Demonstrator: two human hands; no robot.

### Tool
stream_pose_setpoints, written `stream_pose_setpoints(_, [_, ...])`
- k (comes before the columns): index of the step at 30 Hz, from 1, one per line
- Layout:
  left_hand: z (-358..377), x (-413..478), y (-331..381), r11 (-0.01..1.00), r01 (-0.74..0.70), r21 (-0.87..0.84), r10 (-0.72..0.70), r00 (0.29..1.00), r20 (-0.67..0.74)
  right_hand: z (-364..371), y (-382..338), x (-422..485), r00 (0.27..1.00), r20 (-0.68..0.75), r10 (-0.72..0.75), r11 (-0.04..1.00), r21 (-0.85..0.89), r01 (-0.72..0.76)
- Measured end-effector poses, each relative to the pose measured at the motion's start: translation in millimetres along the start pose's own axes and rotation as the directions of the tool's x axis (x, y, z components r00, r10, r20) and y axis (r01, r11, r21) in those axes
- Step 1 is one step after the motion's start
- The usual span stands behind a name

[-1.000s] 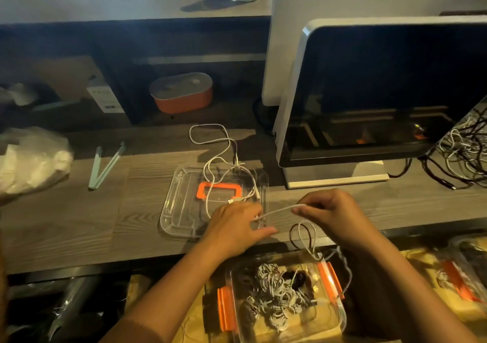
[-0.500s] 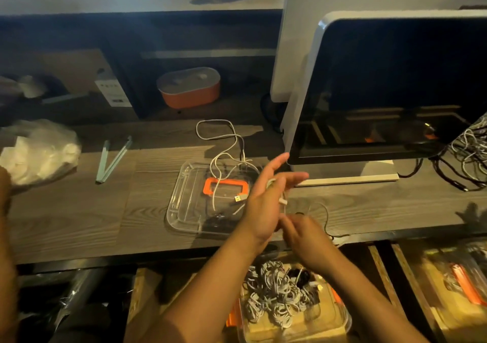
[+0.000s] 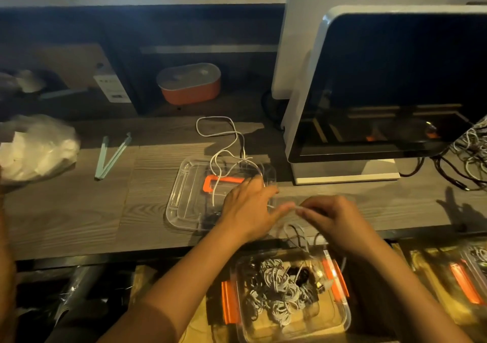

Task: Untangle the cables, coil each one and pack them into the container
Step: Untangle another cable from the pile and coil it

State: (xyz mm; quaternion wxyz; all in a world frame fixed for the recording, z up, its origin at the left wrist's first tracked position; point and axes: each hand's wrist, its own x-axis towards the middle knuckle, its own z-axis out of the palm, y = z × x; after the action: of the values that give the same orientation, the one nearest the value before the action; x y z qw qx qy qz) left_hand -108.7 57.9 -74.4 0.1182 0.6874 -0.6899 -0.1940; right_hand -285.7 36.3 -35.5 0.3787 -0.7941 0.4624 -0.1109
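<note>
A white cable (image 3: 214,127) loops on the wooden desk (image 3: 79,211), crosses a clear lid with an orange seal (image 3: 181,197) and reaches my hands. My left hand (image 3: 249,208) lies palm down over the lid's right edge and holds the cable against its thumb. Just to its right, my right hand (image 3: 334,218) pinches the same cable at its fingertips. Slack loops (image 3: 295,230) hang down from there. Below the desk edge stands the clear container with orange clips (image 3: 346,313), which holds several coiled white and black cables (image 3: 276,282).
A white-framed monitor (image 3: 395,84) stands at the back right, with a tangle of cables (image 3: 471,150) at its right side. An orange box (image 3: 189,87), a plastic bag (image 3: 34,147) and pale green strips (image 3: 110,155) lie to the left. Another clipped container (image 3: 463,279) sits low right.
My left hand has dropped from its raised, upright pose to palm down over the lid. My right hand has moved up and to the right, drawing the cable out between them.
</note>
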Motion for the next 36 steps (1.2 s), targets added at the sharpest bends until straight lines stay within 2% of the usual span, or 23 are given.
stream_pose_setpoints(4, [7, -13, -2, 0.985, -0.037, 0.166, 0.034, 0.999, 0.02, -12, 5, 4, 0.998, -0.055, 0.001, 1.0, 0.001, -0.001])
stream_pose_setpoints(5, [7, -15, -3, 0.987, -0.047, 0.155, 0.043, 0.999, 0.029, -12, 5, 4, 0.998, -0.059, -0.003, 1.0, -0.017, 0.002])
stream_pose_setpoints(6, [8, -15, -4, 0.996, -0.038, 0.08, 0.035, 0.998, 0.044, -11, 6, 6, 0.997, -0.078, 0.0, 1.0, -0.02, -0.002])
stream_pose_setpoints(8, [8, -14, -4, 0.976, 0.058, -0.21, -0.034, 0.993, 0.116, -8, 10, 9, 0.987, -0.158, 0.019, 1.0, 0.026, -0.015])
stream_pose_setpoints(9, [6, -13, -2, 0.916, 0.122, -0.381, -0.063, 0.985, 0.163, -6, 12, 10, 0.98, -0.198, 0.031, 0.998, 0.058, -0.02])
stream_pose_setpoints(11, [-1, -13, 3, 0.714, 0.211, -0.667, -0.049, 0.966, 0.253, 1, 16, 12, 0.971, -0.225, 0.075, 0.991, 0.126, -0.048])
stream_pose_setpoints(14, [-10, -16, 18, 0.432, 0.086, -0.898, 0.053, 0.991, 0.121, 15, 14, 13, 0.977, -0.167, 0.131, 0.967, 0.238, -0.088])
stream_pose_setpoints(16, [-15, -15, 31, 0.325, 0.014, -0.945, 0.085, 0.995, 0.045, 26, 9, 12, 0.986, -0.11, 0.129, 0.962, 0.254, -0.097])
stream_pose_setpoints(17, [-18, -13, 38, 0.329, -0.014, -0.944, 0.085, 0.996, 0.015, 32, 5, 11, 0.992, -0.071, 0.105, 0.97, 0.226, -0.087])
stream_pose_setpoints(19, [-20, -7, 47, 0.409, -0.088, -0.908, 0.028, 0.996, -0.083, 45, -5, 8, 0.999, 0.011, 0.038, 0.984, 0.174, -0.039])
stream_pose_setpoints(21, [-21, -2, 50, 0.587, -0.153, -0.795, -0.025, 0.978, -0.207, 54, -10, 6, 0.998, 0.066, -0.008, 0.986, 0.167, -0.003])
stream_pose_setpoints(23, [-20, 2, 48, 0.818, -0.17, -0.55, 0.01, 0.959, -0.283, 54, -12, 7, 0.995, 0.096, -0.021, 0.99, 0.144, 0.007])
stream_pose_setpoints(25, [-15, 6, 41, 0.94, -0.137, -0.313, 0.04, 0.954, -0.299, 48, -13, 8, 0.991, 0.129, -0.033, 0.995, 0.093, 0.021])
stream_pose_setpoints(27, [-10, 11, 32, 0.982, -0.081, -0.169, 0.036, 0.966, -0.256, 39, -12, 7, 0.985, 0.169, -0.04, 0.999, 0.017, 0.037])
stream_pose_setpoints(29, [-6, 11, 22, 0.993, -0.047, -0.108, 0.027, 0.982, -0.187, 29, -9, 7, 0.983, 0.182, -0.025, 0.997, -0.074, 0.039])
stream_pose_setpoints(31, [-4, 10, 12, 0.995, -0.012, -0.097, -0.001, 0.991, -0.131, 18, -5, 6, 0.985, 0.173, 0.013, 0.991, -0.13, 0.01])
stream_pose_setpoints(36, [-7, 4, 1, 0.993, 0.008, -0.121, -0.011, 1.0, -0.022, 7, -4, 4, 0.996, 0.075, 0.044, 0.996, -0.087, -0.037])
